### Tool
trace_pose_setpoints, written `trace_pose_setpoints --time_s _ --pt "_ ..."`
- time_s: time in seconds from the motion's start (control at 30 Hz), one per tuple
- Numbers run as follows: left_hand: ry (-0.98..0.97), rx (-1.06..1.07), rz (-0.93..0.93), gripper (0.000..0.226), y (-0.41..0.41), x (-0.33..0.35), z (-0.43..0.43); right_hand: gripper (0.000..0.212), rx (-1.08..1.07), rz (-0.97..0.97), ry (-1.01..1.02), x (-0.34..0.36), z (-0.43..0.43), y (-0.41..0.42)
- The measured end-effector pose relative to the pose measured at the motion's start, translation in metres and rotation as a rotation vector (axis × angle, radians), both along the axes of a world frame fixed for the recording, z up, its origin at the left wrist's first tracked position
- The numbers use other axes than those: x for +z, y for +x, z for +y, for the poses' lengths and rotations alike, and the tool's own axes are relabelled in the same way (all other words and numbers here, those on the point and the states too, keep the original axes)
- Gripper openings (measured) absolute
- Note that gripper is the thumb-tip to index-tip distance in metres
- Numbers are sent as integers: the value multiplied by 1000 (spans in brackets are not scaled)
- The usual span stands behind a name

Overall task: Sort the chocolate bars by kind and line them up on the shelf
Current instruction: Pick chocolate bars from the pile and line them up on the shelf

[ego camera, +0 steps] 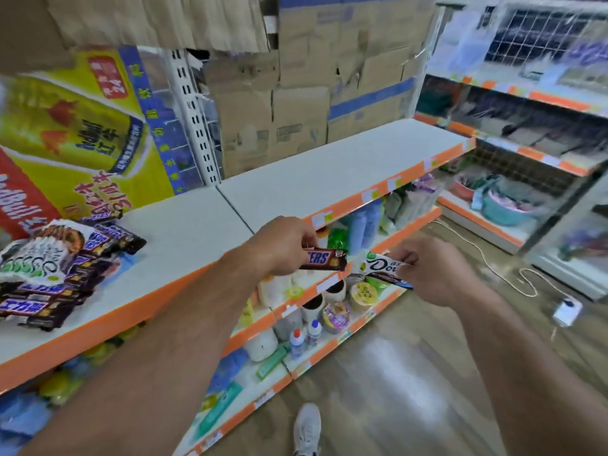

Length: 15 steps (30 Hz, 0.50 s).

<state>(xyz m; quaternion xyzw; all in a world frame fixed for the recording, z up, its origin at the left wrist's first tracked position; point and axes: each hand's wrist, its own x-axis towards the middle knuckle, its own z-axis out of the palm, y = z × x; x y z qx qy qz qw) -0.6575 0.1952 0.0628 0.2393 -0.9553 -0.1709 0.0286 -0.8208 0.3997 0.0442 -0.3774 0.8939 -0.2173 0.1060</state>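
Holding one chocolate bar in each of the hands, just off the shelf's front edge.
The left hand (279, 246) pinches a brown Snickers bar (325, 258) by its left end, fingers curled over it. The right hand (431, 274) grips a white Dove bar (383, 266) by its right end. The two bars lie end to end, close together. At nine o'clock from the hands, a mixed pile of bars (49, 274) lies on the white shelf (312, 172). Cardboard boxes (296, 93) stand at twelve o'clock, a white shoe (307, 429) at six.

Snickers bar (324, 258), Dove bar (383, 266) ends hidden in fingers (307, 236); bar pile (49, 281) cut by left edge
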Motion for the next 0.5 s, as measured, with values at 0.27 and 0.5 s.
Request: trace_pose_setpoints --time_s 0.27,0.5 --pt "36 -128 18 17 -150 7 -45 22 -110 65 35 13 -26 -119" --pt "47 -207 32 13 -270 12 -64 21 -156 93 25 24 -41 -217"
